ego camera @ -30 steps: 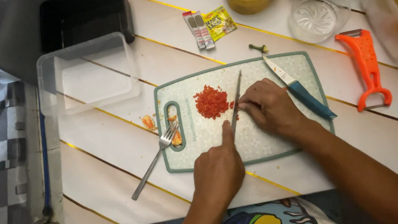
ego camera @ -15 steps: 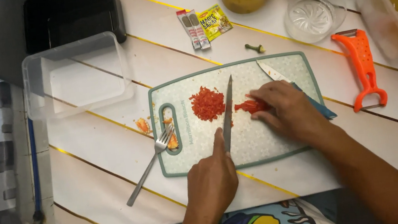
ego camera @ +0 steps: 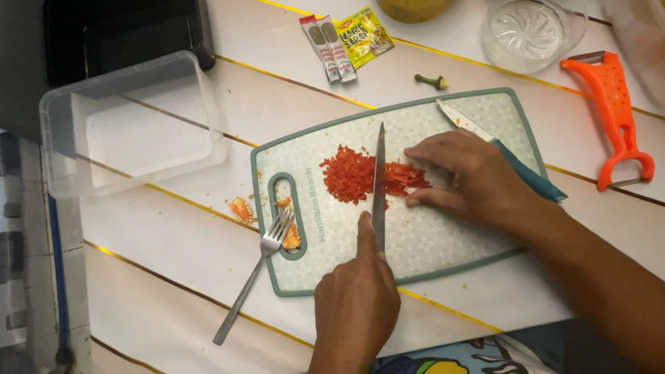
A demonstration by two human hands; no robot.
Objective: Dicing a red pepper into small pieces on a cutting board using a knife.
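red chilli half chopped on the cutting board

the left hand [ego camera: 357, 302] is clenched around the handle of a chopping knife [ego camera: 380, 181], forefinger laid along the spine, the blade running away from the hand and set down at the near end of the red chilli [ego camera: 406, 178]. the right hand [ego camera: 471, 178] lies on the far side of that blade, fingertips curled down and pinning the uncut chilli pieces flat to the pale green cutting board [ego camera: 415, 240]; it presses rather than grips.

by the look of it the cutting is well on but not finished. on the outer side of the blade, away from the right hand, sits a heap of minced chilli [ego camera: 348, 174], already fine. under the right fingertips only a short run of coarser strips is left to go through.

behind the right hand a second, blue-handled knife [ego camera: 507, 159] lies across the board, partly hidden by the wrist. out beyond the left hand a fork [ego camera: 252, 277] rests with its tines at the board's handle slot, near a few orange scraps. further off stands an empty clear plastic container [ego camera: 130, 123]; well off beyond the right hand, an orange peeler [ego camera: 613, 114].
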